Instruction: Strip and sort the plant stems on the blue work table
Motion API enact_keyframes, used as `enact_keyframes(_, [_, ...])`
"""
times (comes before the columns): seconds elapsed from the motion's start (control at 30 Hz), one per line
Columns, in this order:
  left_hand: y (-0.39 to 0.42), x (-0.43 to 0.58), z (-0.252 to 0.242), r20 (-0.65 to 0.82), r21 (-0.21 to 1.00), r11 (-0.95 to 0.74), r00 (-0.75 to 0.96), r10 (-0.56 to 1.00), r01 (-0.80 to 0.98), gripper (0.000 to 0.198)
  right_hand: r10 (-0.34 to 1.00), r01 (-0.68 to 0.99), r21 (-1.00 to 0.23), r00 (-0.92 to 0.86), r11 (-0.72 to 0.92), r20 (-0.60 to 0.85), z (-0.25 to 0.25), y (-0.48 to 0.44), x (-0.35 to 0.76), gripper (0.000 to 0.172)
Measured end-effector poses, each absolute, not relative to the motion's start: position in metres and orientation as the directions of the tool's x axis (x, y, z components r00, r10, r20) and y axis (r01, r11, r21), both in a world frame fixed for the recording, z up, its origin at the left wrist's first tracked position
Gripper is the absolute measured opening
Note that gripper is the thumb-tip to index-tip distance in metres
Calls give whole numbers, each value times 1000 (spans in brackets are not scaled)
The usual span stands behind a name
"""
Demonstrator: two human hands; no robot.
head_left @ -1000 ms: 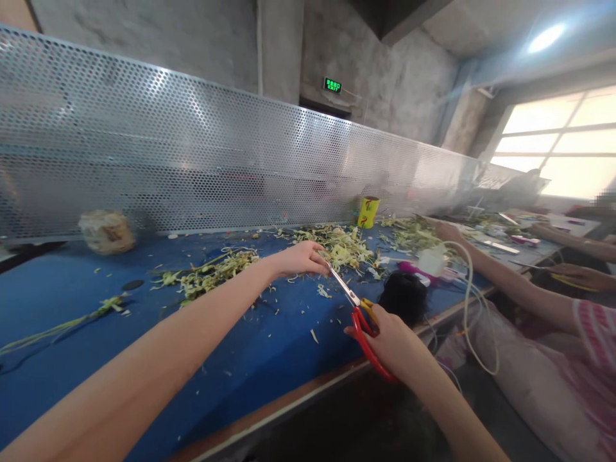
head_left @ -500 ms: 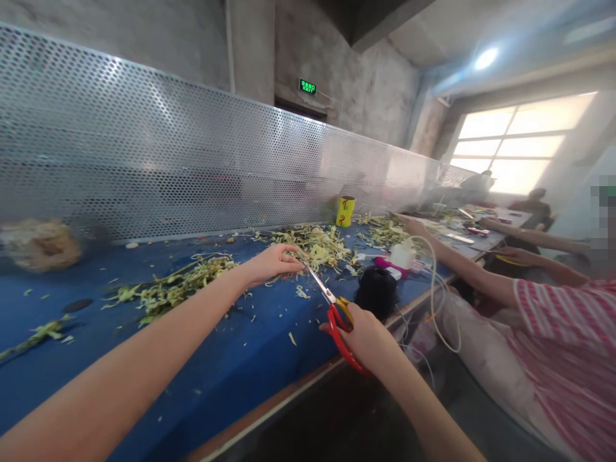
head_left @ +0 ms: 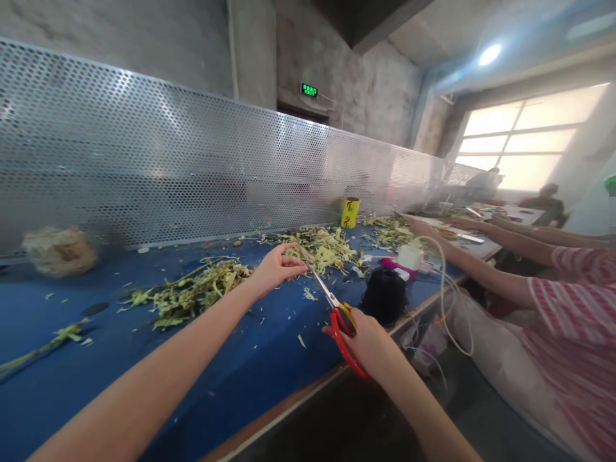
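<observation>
My left hand (head_left: 276, 266) reaches out over the blue table (head_left: 231, 359) and pinches a pale green plant stem at the edge of a heap of leafy trimmings (head_left: 322, 247). My right hand (head_left: 368, 343) grips red-handled scissors (head_left: 337, 311) near the table's front edge. Their blades point up toward my left fingertips and meet the stem there. A second heap of green-yellow scraps (head_left: 192, 292) lies left of my left arm.
A perforated metal screen (head_left: 192, 167) runs along the back of the table. On the table stand a yellow can (head_left: 350, 212), a black bundle (head_left: 385, 295), a white object with a cord (head_left: 411, 255) and a tan lump (head_left: 60, 250). Another person's arm (head_left: 471, 266) in a striped sleeve reaches in from the right.
My left hand has lifted slightly and pinched tighter on the stem. The scissors stay at my fingertips. The view swung right, then back a little left.
</observation>
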State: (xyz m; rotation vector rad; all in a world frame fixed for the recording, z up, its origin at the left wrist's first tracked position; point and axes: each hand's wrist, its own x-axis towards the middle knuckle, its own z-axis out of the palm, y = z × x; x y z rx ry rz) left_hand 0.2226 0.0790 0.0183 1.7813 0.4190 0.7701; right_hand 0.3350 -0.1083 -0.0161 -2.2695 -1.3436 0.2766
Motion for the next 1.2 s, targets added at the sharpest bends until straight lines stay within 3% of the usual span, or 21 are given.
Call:
enact_keyframes(0.4, [71, 219, 24, 223, 973, -199, 677, 701, -115, 87, 873, 772, -508, 483, -383, 75, -8, -116, 325, 39])
enact_keyframes(0.8, [65, 221, 26, 227, 964, -253, 768, 599, -87, 77, 865, 790, -465, 493, -400, 94, -10, -116, 325, 39])
enact_keyframes(1.2, [65, 225, 27, 193, 964, -262, 770, 608, -35, 69, 862, 750, -542, 499, -379, 88, -17, -111, 331, 35])
